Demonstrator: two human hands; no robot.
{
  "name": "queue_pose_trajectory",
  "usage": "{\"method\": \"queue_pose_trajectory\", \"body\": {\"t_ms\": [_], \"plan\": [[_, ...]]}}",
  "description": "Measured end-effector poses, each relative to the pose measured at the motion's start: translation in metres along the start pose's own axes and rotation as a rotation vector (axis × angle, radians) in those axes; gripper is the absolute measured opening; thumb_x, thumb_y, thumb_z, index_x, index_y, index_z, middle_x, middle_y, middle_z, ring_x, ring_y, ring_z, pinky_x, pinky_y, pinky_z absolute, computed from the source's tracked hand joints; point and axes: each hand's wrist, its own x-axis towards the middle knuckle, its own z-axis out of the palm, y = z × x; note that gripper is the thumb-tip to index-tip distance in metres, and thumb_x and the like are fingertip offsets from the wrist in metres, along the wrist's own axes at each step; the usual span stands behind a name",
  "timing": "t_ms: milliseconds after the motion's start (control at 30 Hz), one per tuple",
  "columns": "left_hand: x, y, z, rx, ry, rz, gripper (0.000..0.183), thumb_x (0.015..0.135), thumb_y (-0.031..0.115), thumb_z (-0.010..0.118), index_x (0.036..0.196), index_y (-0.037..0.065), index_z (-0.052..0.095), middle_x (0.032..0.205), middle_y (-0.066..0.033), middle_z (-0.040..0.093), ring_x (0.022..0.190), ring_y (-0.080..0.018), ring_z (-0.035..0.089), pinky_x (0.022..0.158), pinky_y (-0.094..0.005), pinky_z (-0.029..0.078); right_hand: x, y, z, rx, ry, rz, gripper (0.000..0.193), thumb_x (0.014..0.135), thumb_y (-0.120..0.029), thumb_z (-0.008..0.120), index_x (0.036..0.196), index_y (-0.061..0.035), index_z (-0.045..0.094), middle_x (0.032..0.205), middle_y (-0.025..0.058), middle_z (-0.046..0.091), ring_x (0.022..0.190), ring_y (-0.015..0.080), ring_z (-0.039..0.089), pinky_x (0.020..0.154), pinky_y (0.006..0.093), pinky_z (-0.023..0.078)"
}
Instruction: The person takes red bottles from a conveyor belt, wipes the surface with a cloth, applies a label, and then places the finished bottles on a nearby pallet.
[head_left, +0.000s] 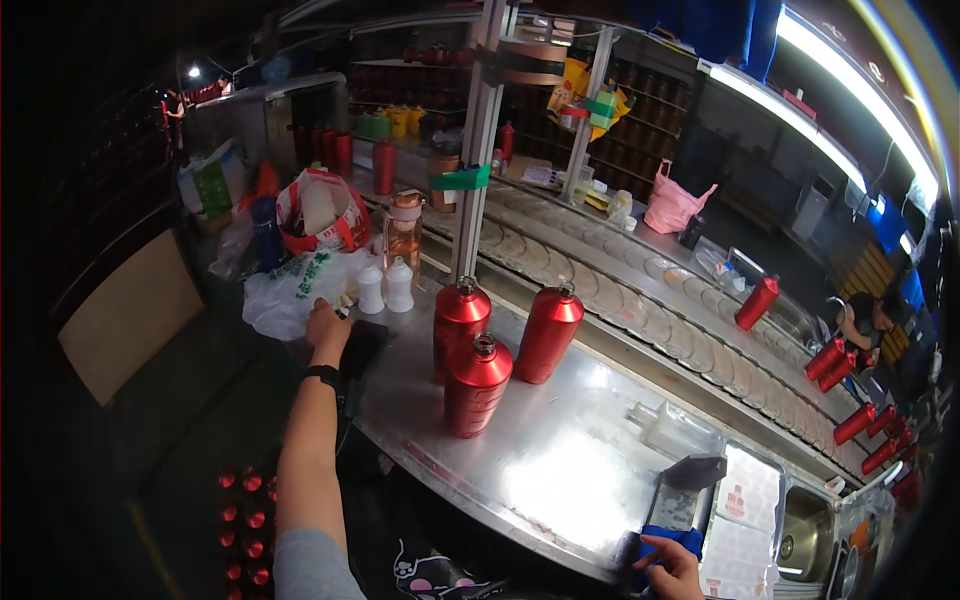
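My left hand (325, 332) reaches to the table's left end, fingers curled by a crumpled white plastic bag (290, 300); anything in its fingertips is too small to make out. Beside it lie a dark flat object (366, 343) and two small white bottles (385, 288). At the lower right, my right hand (674, 570) has bent fingers against a bunched blue cloth (686, 538). Between the hands, three shiny red bottles with open necks stand upright: a near one (478, 390), one behind it (460, 318) and one to the right (550, 335).
A roller conveyor (640, 290) runs behind the metal table (430, 440), past an upright post (470, 200). A clear drink bottle (404, 235) and red-white bag (325, 212) stand far left. White trays (740, 515) and a sink (803, 530) sit right. A person (868, 325) works beyond.
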Motion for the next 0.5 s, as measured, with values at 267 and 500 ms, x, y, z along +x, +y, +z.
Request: {"method": "queue_pose_trajectory", "body": {"t_ms": [267,500], "plan": [[-0.007,-0.034,-0.013,-0.389,0.281,0.166,0.06,0.072,0.019,0.082,0.114,-0.003,0.046,0.113,-0.0274,0.059,0.107,-0.0444,0.059,0.089,-0.0466,0.049,0.011,0.008,-0.001,0.016,-0.064,-0.063,0.046,0.087,0.001,0.049,0.131,-0.0046,0.056,0.092,0.0028,0.064,0.052,0.0037,0.048,0.044,0.0173,0.038],[-0.238,0.026,-0.09,-1.041,-0.222,0.453,0.059,0.072,0.012,0.081,0.122,0.005,0.052,0.112,-0.0047,0.055,0.102,-0.0149,0.052,0.091,-0.0311,0.044,0.038,0.021,-0.002,-0.177,-0.083,-0.181,0.025,0.084,-0.013,0.074,0.106,-0.0016,0.07,0.09,0.0029,0.067,0.074,0.0053,0.058,0.067,0.0208,0.045]]}}
